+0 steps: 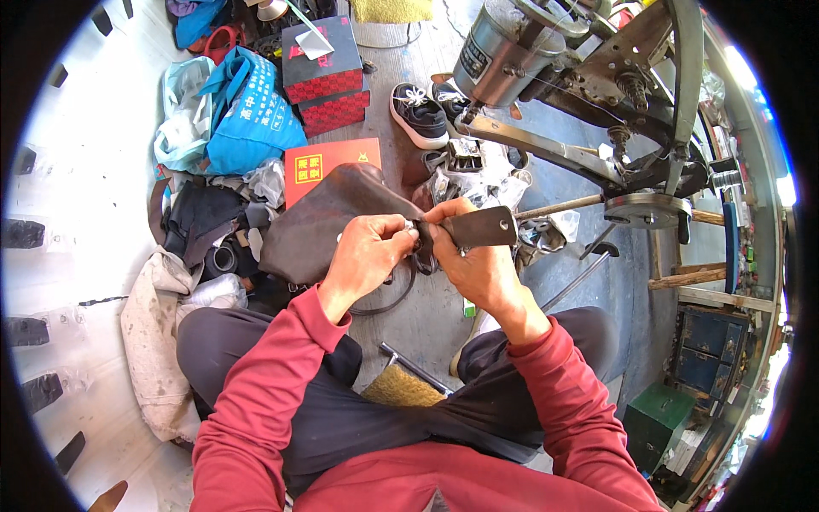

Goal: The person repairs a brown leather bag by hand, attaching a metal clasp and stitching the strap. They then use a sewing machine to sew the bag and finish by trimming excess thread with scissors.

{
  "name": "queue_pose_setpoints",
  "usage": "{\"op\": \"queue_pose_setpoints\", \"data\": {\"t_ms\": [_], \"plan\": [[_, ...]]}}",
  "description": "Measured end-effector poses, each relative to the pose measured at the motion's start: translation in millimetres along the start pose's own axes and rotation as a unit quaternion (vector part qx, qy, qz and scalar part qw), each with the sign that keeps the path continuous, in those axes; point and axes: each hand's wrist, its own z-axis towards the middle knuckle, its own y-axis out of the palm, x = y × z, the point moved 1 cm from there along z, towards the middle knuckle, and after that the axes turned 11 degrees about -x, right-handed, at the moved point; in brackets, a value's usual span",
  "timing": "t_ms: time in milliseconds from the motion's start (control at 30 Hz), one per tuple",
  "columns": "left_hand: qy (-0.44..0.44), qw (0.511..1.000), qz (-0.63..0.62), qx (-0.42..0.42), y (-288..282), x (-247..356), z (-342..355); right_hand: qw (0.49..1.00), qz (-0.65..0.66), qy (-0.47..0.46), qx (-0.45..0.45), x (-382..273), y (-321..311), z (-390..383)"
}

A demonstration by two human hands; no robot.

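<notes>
The brown leather bag (307, 226) spreads just left of and beyond the fingers. The left hand (367, 258) has thumb and forefinger pinched on a small shiny piece (410, 226); just beside them, the right hand (479, 271) closes its fingers on a brown strap (479, 228), with a metal machine (499, 61) farther right, beyond.

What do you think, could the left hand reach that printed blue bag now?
Probably not straightaway: the left hand is busy pinching at the brown bag, whose body lies between it and the blue bag.
</notes>
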Motion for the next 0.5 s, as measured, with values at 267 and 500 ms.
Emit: {"op": "queue_pose_setpoints", "data": {"t_ms": [267,500], "plan": [[0.002,1.000,0.002,0.009,-0.5,-1.8,0.0,0.999,-0.031,0.021,-0.012,-7.5,-3.7,0.1],[0.029,0.997,-0.055,0.050,5.6,-5.0,3.0,0.998,0.008,0.061,0.017,-2.3,-1.0,0.6]]}}
